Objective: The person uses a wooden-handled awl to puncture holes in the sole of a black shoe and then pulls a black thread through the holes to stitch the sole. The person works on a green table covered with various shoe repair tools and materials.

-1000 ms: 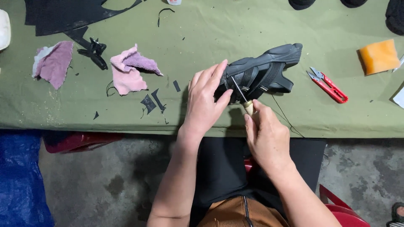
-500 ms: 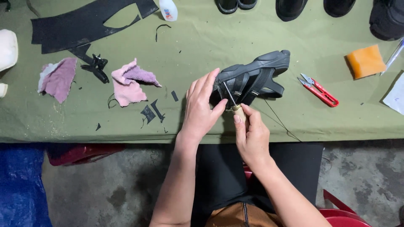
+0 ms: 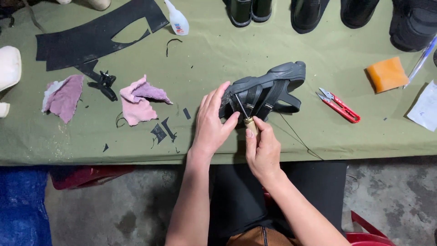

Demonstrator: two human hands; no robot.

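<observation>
A black strapped sandal (image 3: 273,89) lies on its side on the green cloth-covered table (image 3: 218,59). My left hand (image 3: 213,122) presses flat on the sandal's near end, thumb against the sole. My right hand (image 3: 261,148) grips a wooden-handled awl (image 3: 246,116), whose metal needle points up-left into the sandal's edge. A thin black thread (image 3: 298,136) trails from the sandal toward the table's front edge.
Red thread snips (image 3: 340,105) lie right of the sandal, with an orange sponge (image 3: 386,74) beyond. Pink rags (image 3: 139,99), black scraps, a black cut sheet (image 3: 95,34), a glue bottle (image 3: 176,19) and dark shoes (image 3: 314,11) sit around. A white paper (image 3: 424,109) is at right.
The view has shifted so the table sits lower in frame. Both hands stay on the sandal; the awl needle has gone in closer to the sandal's edge.
</observation>
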